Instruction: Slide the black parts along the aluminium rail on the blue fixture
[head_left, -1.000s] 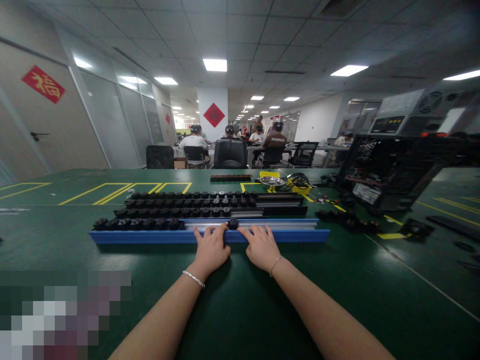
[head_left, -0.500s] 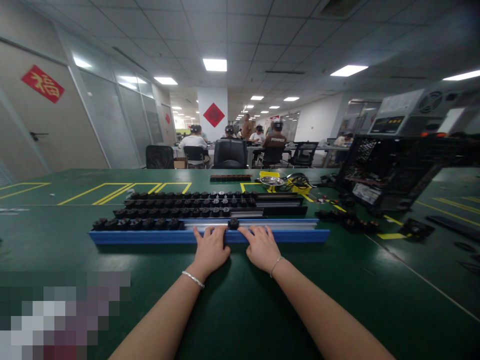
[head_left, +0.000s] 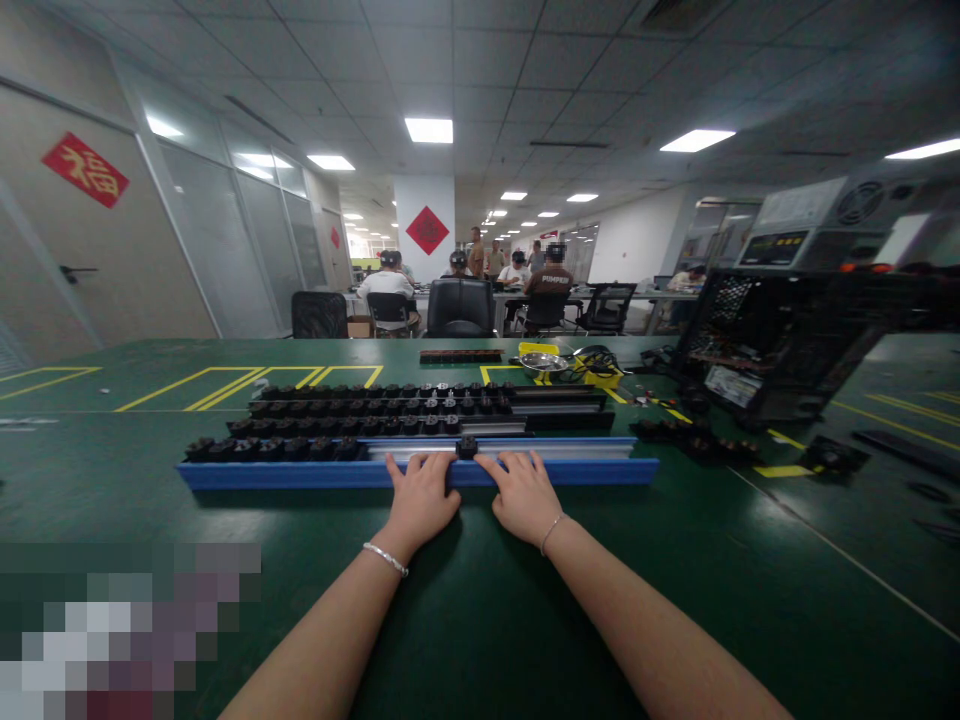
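While your left grip and right grip rest on the blue rail, fingers half-curled, firm hold or not I cannot tell, black block in the rail between forefingers, black parts leftward, table beneath.

In my head view, the left hand and right hand rest their fingers on a blue rail, either side of a single black block. More black blocks line the rail's left part. Farther back on my green worktop I see a metal bowl and a computer case.
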